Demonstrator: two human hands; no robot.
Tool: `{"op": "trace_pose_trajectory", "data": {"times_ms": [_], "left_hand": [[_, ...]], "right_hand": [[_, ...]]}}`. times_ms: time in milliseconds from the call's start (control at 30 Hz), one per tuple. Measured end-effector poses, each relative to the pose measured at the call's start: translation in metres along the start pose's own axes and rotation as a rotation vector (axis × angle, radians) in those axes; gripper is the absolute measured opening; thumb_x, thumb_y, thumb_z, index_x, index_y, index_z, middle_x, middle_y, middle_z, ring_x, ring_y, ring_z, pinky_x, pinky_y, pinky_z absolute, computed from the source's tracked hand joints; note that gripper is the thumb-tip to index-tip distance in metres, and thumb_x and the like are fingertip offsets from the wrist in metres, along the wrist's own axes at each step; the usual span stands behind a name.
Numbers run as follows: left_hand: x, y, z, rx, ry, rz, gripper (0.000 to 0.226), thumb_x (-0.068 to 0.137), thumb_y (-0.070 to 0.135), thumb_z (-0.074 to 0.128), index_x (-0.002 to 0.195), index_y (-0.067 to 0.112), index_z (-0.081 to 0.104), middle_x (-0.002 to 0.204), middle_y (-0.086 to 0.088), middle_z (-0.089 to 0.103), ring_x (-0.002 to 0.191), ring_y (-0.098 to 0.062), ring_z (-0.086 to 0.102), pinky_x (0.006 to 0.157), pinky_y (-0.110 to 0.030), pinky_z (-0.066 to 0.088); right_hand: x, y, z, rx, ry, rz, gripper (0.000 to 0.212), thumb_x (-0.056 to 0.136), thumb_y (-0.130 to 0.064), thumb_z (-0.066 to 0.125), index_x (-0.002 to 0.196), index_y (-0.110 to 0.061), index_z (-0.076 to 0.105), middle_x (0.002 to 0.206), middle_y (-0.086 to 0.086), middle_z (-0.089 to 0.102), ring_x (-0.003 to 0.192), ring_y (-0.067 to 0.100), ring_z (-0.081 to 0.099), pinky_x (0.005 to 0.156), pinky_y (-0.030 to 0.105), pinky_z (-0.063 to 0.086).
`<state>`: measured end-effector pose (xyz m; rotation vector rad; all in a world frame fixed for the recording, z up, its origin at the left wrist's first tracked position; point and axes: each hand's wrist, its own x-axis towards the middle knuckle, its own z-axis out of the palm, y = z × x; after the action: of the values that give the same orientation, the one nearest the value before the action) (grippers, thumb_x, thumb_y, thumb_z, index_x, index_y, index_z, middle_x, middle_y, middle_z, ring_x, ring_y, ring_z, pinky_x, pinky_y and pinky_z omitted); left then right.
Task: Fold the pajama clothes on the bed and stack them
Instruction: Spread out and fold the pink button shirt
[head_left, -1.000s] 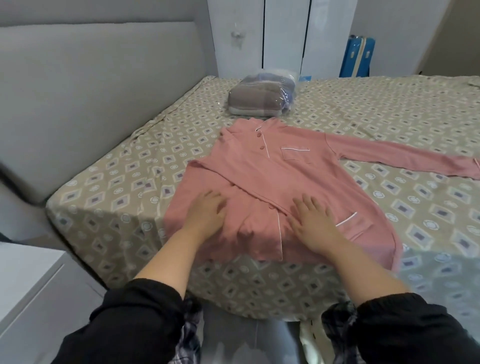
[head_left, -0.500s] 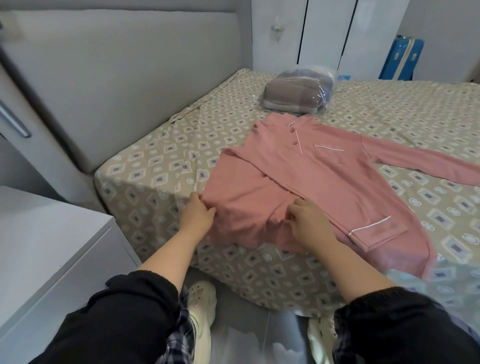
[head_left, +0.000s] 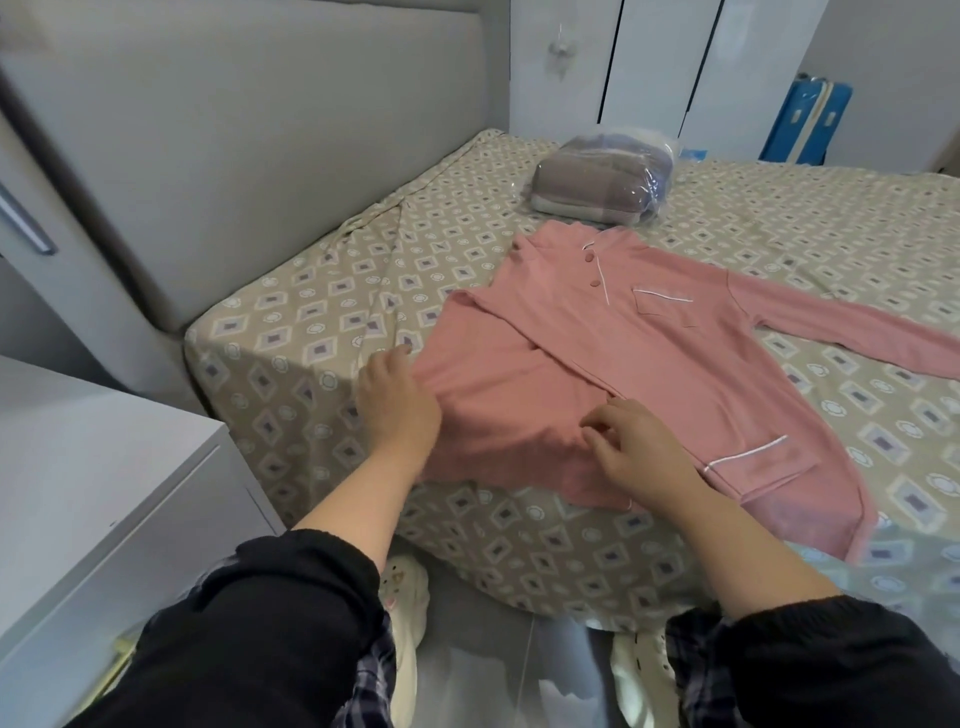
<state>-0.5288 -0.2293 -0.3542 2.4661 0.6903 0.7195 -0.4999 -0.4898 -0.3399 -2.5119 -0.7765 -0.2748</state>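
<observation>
Pink pajama top (head_left: 649, 353), gripped by left hand (head_left: 397, 405) and right hand (head_left: 639, 452).

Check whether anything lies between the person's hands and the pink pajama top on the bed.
Nothing visible does. The left hand grips the pink pajama top at its folded-over edge, and the right hand pinches the same fold near the placket. The plastic-wrapped bundle lies beyond the collar, out of the way.

One pink pajama top (head_left: 649, 364) and one plastic-wrapped bundle (head_left: 597, 192) on one bed (head_left: 311, 322); two slippers (head_left: 405, 587) near, one blue suitcase (head_left: 808, 122) far right.
</observation>
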Motion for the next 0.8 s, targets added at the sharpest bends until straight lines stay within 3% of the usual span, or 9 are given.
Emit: {"op": "trace_pose_trajectory", "data": {"times_ms": [100,267,367,400,467,533,567,667,800], "left_hand": [[-0.021,0.032,0.007,0.044,-0.180,0.433,0.048,0.092,0.009,0.044,0.140,0.017,0.041,0.146,-0.008,0.039,0.137,-0.025,0.030,0.116,-0.039,0.021],[-0.049,0.061,0.033,0.239,-0.547,0.774,0.052,0.103,0.034,0.031,0.153,0.021,0.021,0.160,-0.001,0.018,0.147,-0.020,0.013,0.119,-0.040,0.011],[-0.054,0.071,0.042,0.268,-0.603,0.802,0.055,0.103,0.039,0.029,0.154,0.024,0.015,0.162,0.001,0.012,0.147,-0.020,0.011,0.118,-0.043,0.012],[-0.055,0.073,0.044,0.256,-0.603,0.802,0.055,0.103,0.040,0.030,0.154,0.024,0.015,0.162,0.001,0.012,0.147,-0.021,0.011,0.117,-0.043,0.012],[-0.057,0.080,0.047,0.235,-0.598,0.818,0.055,0.103,0.039,0.030,0.154,0.024,0.017,0.161,0.001,0.015,0.146,-0.021,0.014,0.117,-0.044,0.014],[-0.059,0.087,0.048,0.176,-0.558,0.830,0.051,0.103,0.034,0.031,0.152,0.019,0.026,0.158,-0.002,0.026,0.142,-0.021,0.023,0.115,-0.041,0.018],[-0.060,0.091,0.048,0.127,-0.516,0.821,0.048,0.102,0.031,0.033,0.148,0.017,0.034,0.154,-0.003,0.034,0.139,-0.022,0.029,0.112,-0.038,0.021],[-0.063,0.106,0.051,0.056,-0.442,0.768,0.044,0.102,0.028,0.035,0.143,0.015,0.041,0.150,-0.005,0.037,0.137,-0.023,0.031,0.109,-0.037,0.022],[-0.068,0.136,0.066,0.179,-0.558,0.787,0.055,0.103,0.038,0.023,0.154,0.020,0.011,0.163,-0.001,0.001,0.149,-0.021,-0.003,0.117,-0.049,0.005]], "right_hand": [[-0.001,0.003,0.001,-0.020,0.049,0.049,0.014,0.085,-0.003,0.058,0.093,-0.006,0.070,0.094,0.008,0.066,0.095,0.026,0.053,0.080,0.026,0.033],[-0.003,0.015,-0.006,-0.036,0.004,0.142,0.020,0.083,0.000,0.055,0.090,-0.009,0.072,0.095,0.007,0.068,0.096,0.027,0.056,0.078,0.027,0.034],[-0.003,0.024,-0.015,-0.098,0.167,0.176,0.026,0.083,-0.002,0.056,0.104,-0.006,0.070,0.104,0.014,0.068,0.100,0.034,0.057,0.085,0.035,0.040],[-0.005,0.030,-0.017,-0.164,0.115,0.217,0.032,0.088,-0.008,0.054,0.117,-0.006,0.064,0.118,0.016,0.063,0.110,0.035,0.054,0.093,0.039,0.039],[-0.011,0.045,-0.023,-0.286,-0.184,0.390,0.050,0.099,-0.031,0.039,0.146,-0.014,0.034,0.153,0.009,0.032,0.139,0.029,0.029,0.111,0.046,0.022],[-0.016,0.062,-0.034,-0.338,-0.432,0.503,0.059,0.102,-0.045,0.027,0.153,-0.021,0.013,0.162,-0.002,0.006,0.148,0.019,0.005,0.115,0.053,0.007],[-0.018,0.069,-0.040,-0.318,-0.448,0.513,0.057,0.102,-0.044,0.026,0.152,-0.018,0.018,0.161,-0.001,0.009,0.148,0.019,0.007,0.114,0.056,0.006],[-0.022,0.078,-0.056,-0.225,-0.242,0.518,0.044,0.101,-0.036,0.032,0.138,-0.014,0.041,0.152,0.007,0.031,0.142,0.025,0.024,0.113,0.057,0.016],[-0.028,0.073,-0.058,-0.179,-0.005,0.534,0.053,0.103,-0.037,0.027,0.151,-0.015,0.023,0.161,0.009,0.010,0.148,0.027,0.008,0.116,0.053,0.008]]}}
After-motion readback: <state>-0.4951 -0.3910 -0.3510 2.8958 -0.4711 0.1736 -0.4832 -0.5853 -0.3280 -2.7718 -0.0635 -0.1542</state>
